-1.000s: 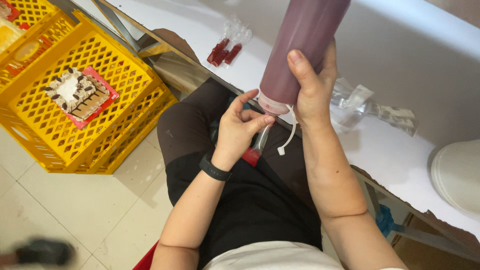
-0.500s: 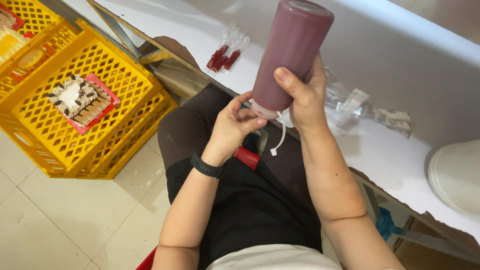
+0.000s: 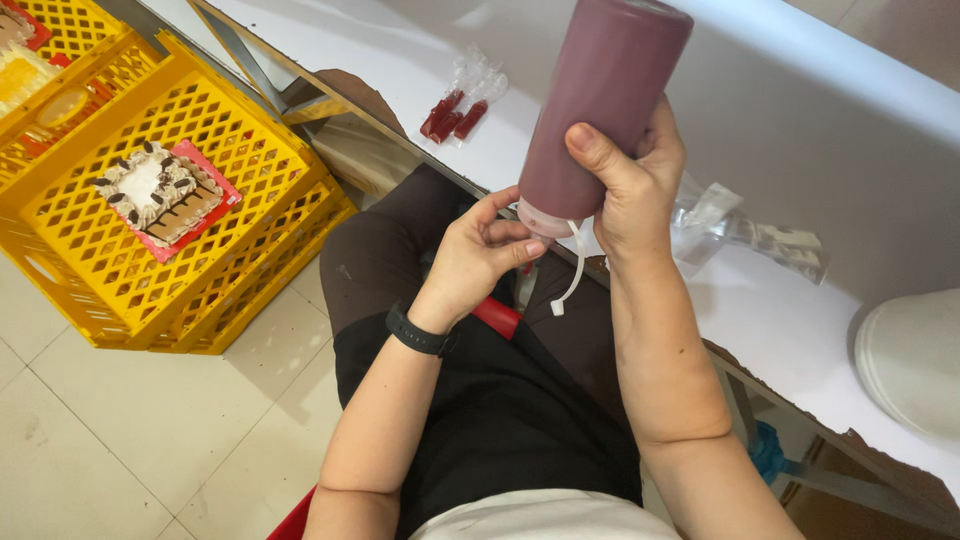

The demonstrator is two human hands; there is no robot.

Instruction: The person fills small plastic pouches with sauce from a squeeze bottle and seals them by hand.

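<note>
Purple squeeze bottle upside down, right hand fingers clenched round it, left hand fingers pinching its cap.

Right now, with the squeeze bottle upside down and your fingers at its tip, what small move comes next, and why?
Probably seat the cap: the right hand grips the inverted purple bottle, the left hand pinches at its nozzle, and the white tethered cap dangles loose.

Your white counter runs across the top right. On it lie small red sachets in clear wrap near the far edge, crumpled clear plastic packets further right, and a white round container at the right end. Beside you, yellow crates sit on the tiled floor.
</note>
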